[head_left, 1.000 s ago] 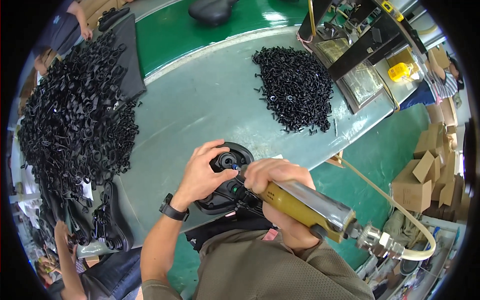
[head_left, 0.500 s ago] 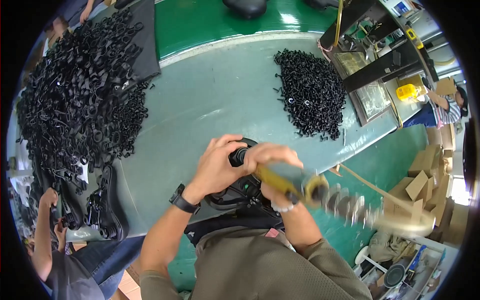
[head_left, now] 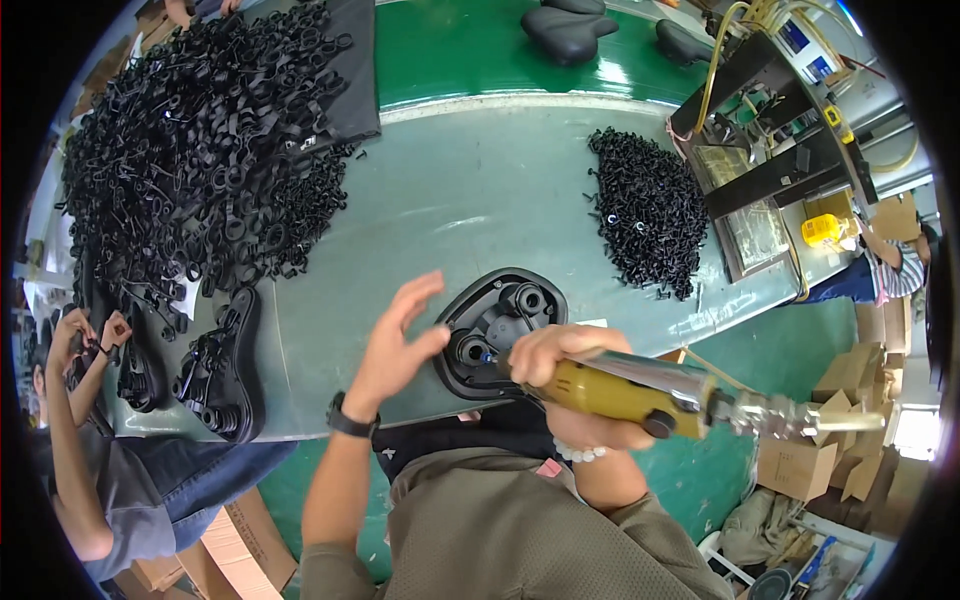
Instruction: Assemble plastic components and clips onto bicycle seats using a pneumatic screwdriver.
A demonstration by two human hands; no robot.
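On the table before me lies a black bicycle saddle (head_left: pixel 497 318), underside up, with two round cup-like fittings in its hollow. My right hand (head_left: pixel 548 350) grips a yellow air screwdriver (head_left: pixel 625 392), tilted so that its hose end, with metal fittings, points right. The driver's tip reaches the nearer round fitting; whether it sits on a screw I cannot tell. Left of the saddle, my left hand (head_left: pixel 392 345) is open and empty, its fingers spread apart and clear of the saddle.
A pile of black clamp parts (head_left: pixel 200 150) covers the table's left. Black screws (head_left: pixel 650 215) are heaped at the right, beside a dark metal rack (head_left: pixel 760 180). Another saddle (head_left: pixel 235 370) lies left, near a co-worker's hands (head_left: pixel 90 340). Finished-looking saddles (head_left: pixel 568 35) rest beyond the far edge.
My left hand has let go of a black round part at the saddle and drawn left, opening. The screwdriver has moved down and right, uncovering the saddle. The whole view has shifted somewhat.
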